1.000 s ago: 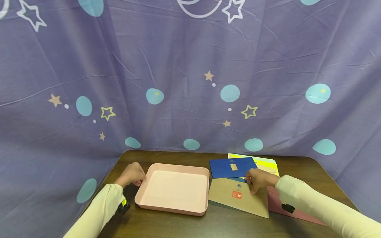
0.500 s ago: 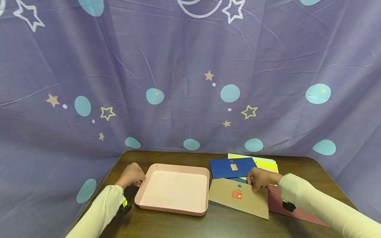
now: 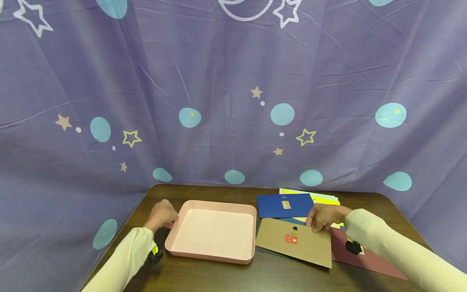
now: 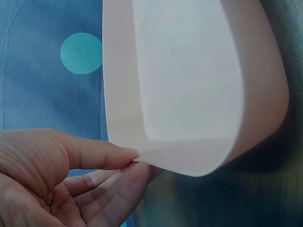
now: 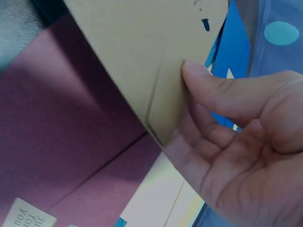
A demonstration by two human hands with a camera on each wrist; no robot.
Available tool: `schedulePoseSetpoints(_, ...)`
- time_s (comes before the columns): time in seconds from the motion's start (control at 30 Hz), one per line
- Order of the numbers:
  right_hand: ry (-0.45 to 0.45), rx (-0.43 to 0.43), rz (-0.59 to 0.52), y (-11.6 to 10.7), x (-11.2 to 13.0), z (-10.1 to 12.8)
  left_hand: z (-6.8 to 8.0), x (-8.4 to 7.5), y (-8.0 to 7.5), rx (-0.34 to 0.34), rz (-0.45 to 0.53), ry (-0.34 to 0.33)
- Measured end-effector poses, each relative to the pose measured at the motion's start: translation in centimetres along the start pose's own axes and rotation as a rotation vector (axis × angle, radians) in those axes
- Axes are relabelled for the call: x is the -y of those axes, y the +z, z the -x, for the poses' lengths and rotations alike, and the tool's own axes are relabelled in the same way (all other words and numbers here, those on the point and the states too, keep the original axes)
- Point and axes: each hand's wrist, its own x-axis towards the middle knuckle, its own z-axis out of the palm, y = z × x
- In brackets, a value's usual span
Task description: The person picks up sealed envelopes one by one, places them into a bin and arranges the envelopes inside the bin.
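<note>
Kraft envelope w/ small red sticker lies on the dark wood table, right of the pink tray, overlapping a maroon envelope and the edge of a navy envelope; yellow sheets sit behind. Right hand pinches the kraft envelope's far right corner, thumb on top, fingers under, per right wrist view. Left hand pinches the tray's left rim betw. thumb and fingers; the tray sits flat near the table's left-center. Purple star-print cloth hangs behind.
</note>
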Motion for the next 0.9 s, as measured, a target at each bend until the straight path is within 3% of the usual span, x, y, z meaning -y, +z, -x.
schedulePoseSetpoints(0.33, 0.052, 0.055, 0.015, -1.4, -0.2, -0.2, -0.6, -0.3, 0.2, -0.011, -0.015, -0.031)
schedulePoseSetpoints(0.77, 0.048, -0.010, 0.009, -3.9, 0.4, 0.8, -1.1, -0.8, 0.5, -0.011, -0.025, -0.038)
schedulePoseSetpoints(0.9, 0.025, -0.032, 0.027, -4.9, 0.5, 1.2, -1.2, -0.8, 0.7, -0.007, 0.011, -0.035)
